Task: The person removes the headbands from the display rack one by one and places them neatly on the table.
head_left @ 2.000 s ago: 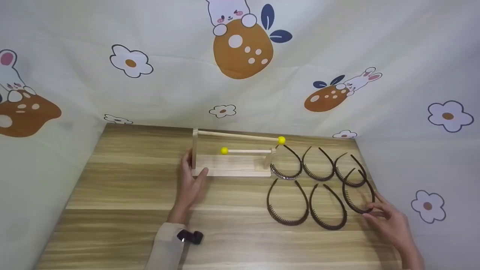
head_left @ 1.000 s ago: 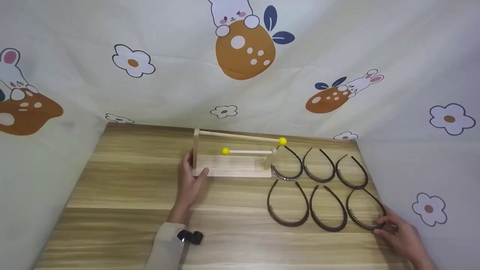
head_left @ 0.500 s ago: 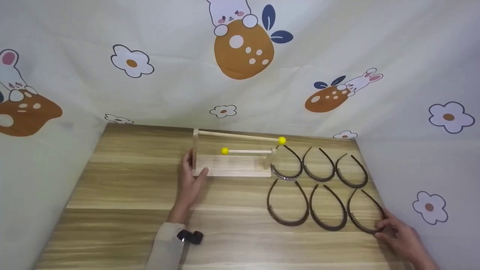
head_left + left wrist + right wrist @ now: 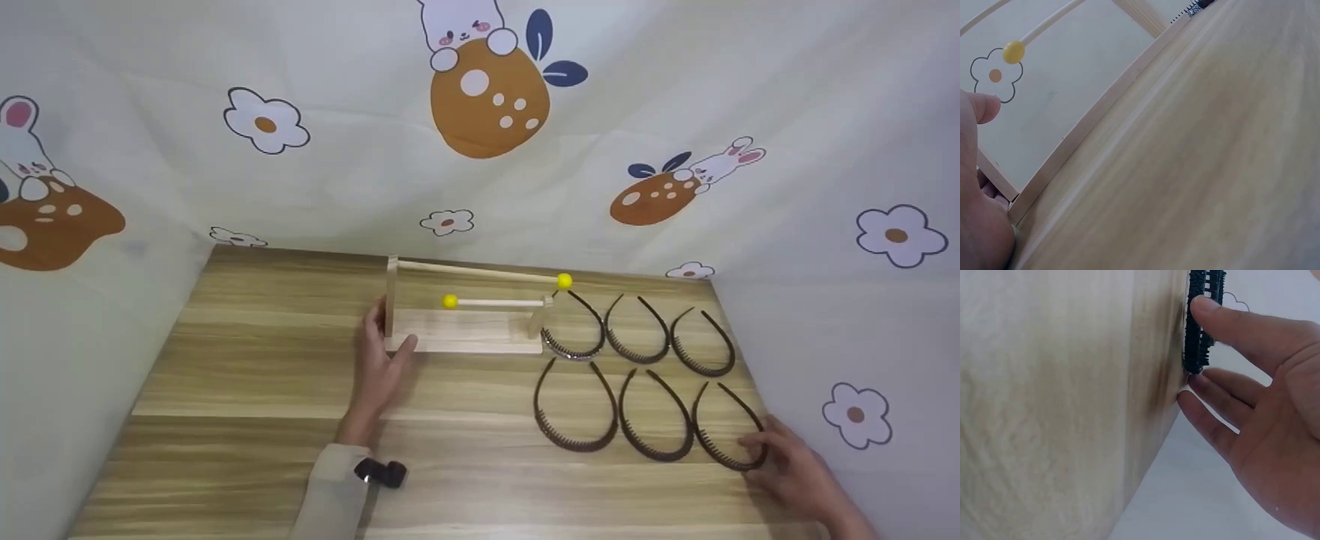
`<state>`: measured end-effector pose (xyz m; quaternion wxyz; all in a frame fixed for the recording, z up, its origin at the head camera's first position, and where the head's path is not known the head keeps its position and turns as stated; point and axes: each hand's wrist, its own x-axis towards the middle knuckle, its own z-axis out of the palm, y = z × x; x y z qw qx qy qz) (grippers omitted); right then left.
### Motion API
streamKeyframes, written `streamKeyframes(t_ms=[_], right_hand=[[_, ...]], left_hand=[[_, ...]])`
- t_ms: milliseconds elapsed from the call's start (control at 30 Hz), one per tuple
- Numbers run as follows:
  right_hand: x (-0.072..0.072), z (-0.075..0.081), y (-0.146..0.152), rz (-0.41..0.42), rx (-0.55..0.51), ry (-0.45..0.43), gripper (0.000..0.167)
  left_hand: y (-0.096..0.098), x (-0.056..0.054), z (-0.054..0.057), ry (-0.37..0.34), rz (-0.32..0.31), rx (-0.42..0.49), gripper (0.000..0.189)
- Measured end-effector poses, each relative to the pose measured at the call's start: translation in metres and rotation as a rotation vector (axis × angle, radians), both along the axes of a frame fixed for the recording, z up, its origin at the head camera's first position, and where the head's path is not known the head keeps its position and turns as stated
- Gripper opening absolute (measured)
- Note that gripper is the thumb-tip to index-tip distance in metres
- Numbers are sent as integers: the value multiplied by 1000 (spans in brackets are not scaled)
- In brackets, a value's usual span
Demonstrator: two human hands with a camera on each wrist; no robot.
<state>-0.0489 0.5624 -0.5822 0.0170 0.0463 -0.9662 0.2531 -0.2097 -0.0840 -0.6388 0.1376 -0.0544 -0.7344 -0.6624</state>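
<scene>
In the head view my left hand (image 4: 382, 375) grips the left end of a pale wooden rack (image 4: 465, 346), thumb at the front of its base and fingers behind the tall upright. Two rods on the rack end in yellow balls. My right hand (image 4: 795, 469) pinches the lower curve of a dark toothed headband (image 4: 702, 436), which lies at the right end of the front row. The right wrist view shows the thumb on the headband (image 4: 1193, 337), with the other fingertips beside it near the table edge. The left wrist view shows the thumb beside the rack's base (image 4: 1100, 109).
Several more dark headbands lie in two rows right of the rack, among them a sparkly one (image 4: 574, 355) partly behind its right end. The wood-grain table (image 4: 247, 442) meets a printed cloth (image 4: 337, 187) at the back and sides.
My right hand has moved the headband toward the front right, off the back-row one it overlapped, and turned it slightly at the row's end. My left hand and the rack stay put.
</scene>
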Motion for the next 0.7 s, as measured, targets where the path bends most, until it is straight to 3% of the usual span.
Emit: streamKeyframes(t_ms=[267,500,700], right_hand=[[-17,21,-32,-32,59,-56,79],[-46,39,-78,13,-1,175,58],[-77,49,-120,44,21,235,48]], left_hand=[[-2,0,0,9,12,-14,80],[-5,1,3,26,11,-53,78],[-25,-1,18,16,20,-139,66]])
